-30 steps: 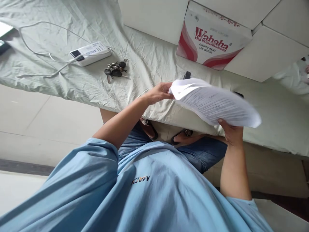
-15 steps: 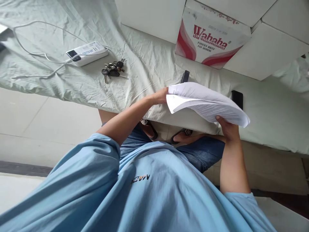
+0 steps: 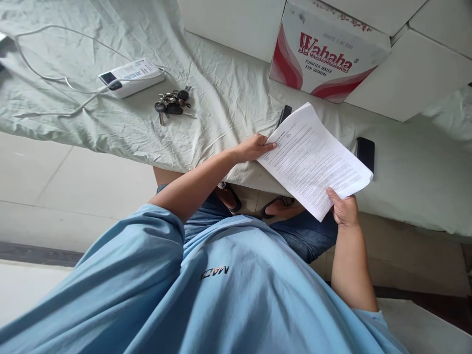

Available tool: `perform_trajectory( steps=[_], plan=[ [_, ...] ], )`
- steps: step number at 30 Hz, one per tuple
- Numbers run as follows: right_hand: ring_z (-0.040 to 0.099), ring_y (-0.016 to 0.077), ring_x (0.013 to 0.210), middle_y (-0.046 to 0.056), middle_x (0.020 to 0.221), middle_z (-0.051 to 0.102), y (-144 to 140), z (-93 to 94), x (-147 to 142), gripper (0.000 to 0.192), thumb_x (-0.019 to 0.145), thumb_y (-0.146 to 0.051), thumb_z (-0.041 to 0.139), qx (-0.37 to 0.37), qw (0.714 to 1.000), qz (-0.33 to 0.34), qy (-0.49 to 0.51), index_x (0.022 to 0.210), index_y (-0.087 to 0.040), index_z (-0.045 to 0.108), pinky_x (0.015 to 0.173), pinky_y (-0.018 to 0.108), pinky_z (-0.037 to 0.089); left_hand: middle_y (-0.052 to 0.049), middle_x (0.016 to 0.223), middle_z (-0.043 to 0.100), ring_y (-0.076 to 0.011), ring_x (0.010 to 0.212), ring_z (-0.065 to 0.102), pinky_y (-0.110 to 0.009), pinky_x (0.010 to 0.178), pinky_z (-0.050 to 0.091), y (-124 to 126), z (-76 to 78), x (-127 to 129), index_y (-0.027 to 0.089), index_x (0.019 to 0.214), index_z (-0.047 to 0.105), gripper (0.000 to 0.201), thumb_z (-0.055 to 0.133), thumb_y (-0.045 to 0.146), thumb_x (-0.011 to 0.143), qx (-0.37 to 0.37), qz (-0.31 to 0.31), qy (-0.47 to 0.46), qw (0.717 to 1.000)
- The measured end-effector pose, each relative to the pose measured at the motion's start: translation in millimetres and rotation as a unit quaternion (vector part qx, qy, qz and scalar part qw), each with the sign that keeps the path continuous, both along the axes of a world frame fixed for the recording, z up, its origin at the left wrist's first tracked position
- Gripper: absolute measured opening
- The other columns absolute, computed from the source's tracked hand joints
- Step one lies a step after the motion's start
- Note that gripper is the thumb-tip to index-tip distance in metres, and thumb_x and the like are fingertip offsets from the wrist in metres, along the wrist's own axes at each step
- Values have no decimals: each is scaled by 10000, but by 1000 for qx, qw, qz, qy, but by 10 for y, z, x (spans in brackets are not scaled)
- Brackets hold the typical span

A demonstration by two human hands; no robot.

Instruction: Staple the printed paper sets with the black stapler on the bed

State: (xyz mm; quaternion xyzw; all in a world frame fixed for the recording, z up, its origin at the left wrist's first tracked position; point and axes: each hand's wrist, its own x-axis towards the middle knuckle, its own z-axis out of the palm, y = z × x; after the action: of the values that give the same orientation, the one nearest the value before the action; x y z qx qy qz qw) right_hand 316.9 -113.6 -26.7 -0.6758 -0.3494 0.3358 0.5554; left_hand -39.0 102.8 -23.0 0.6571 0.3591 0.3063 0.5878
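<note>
Printed paper [image 3: 313,157], small text illegible, right hand [image 3: 344,210] partly behind, dark object [image 3: 284,114] part-hidden

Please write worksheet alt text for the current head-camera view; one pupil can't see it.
Printed paper is held by a person's left hand and right hand at opposite edges, over the edge of pale green cloth. Keys, a white device with a cable, and two dark objects near the paper lie on the cloth; a Wahaha box stands at upper right.
</note>
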Motion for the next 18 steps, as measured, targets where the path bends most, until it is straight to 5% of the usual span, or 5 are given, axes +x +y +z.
perform_trajectory(
  steps=[6,8,11,15,18],
  plan=[
    [862,301,935,54,998,894,-210,12,292,670,676,-681,1100,-61,998,-5,1,1096,-221,851,975,574,755,-66,781,651,-265,803,685,-529,891,630,11,219,0,230,745,691,633,912,802,901,-46,-44,71,995],
    [826,269,889,28,951,856,-200,99,475,765,579,-711,1125,-44,996,-64,-38,1087,-235,807,995,580,740,-54,769,639,-253,767,677,-508,878,604,19,307,30,226,718,707,562,941,702,905,-50,-58,85,993],
    [828,296,1098,58,1103,865,-83,330,639,872,546,-722,1137,1,986,-108,-131,1196,-259,784,1191,658,664,-33,723,608,-222,704,625,-463,835,556,29,395,126,228,675,700,486,933,582,913,-30,-115,102,988],
    [811,339,1337,117,1347,869,255,650,514,914,682,-721,1104,5,987,46,-153,1424,-306,768,1272,655,629,-43,689,579,-244,721,614,-440,808,514,27,443,319,249,654,657,471,832,553,969,41,-217,119,968],
    [847,349,1280,82,1220,896,592,708,296,904,658,-722,1125,-21,981,156,-111,1405,-319,811,1192,586,689,-34,644,534,-221,660,542,-436,766,487,30,474,424,264,602,578,522,790,565,972,73,-249,121,958]
  ],
)
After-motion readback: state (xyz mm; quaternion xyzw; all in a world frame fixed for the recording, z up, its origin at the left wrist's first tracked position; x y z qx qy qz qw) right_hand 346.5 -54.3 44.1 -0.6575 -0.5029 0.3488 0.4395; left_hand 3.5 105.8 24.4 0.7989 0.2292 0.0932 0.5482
